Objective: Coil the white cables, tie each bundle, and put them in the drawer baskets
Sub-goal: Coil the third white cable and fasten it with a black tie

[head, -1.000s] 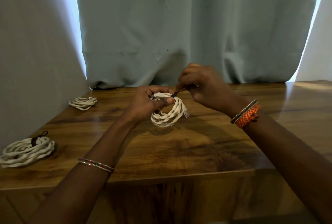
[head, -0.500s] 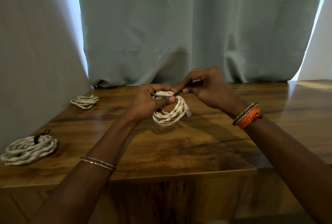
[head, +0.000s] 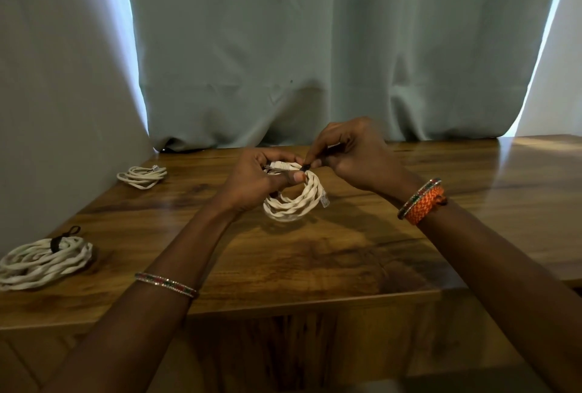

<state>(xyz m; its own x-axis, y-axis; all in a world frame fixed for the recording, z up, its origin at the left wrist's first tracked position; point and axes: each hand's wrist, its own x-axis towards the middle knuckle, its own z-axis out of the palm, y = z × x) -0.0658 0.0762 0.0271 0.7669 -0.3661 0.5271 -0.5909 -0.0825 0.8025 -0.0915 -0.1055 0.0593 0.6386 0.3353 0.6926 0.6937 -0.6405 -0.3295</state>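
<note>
While the left hand (head: 258,181) grips the coiled cable (head: 296,200) above the table (head: 315,266), the right hand (head: 352,156) pinches the dark tie (head: 305,168) at its top. Tying appears under way; next, cinch it without loosening the coil.

White twisted cable coil, middle one (head: 294,200): held upright above brown wooden tabletop (head: 315,254), clear plug at its right side, white connector at top, small black tie (head: 305,168) at top of loop. Larger white twisted cable bundle (head: 42,262): flat on tabletop near its front left corner, bound by black strap with loop upward. Thin white cable bundle (head: 141,175): flat at tabletop's back left, tie not discernible.
</note>
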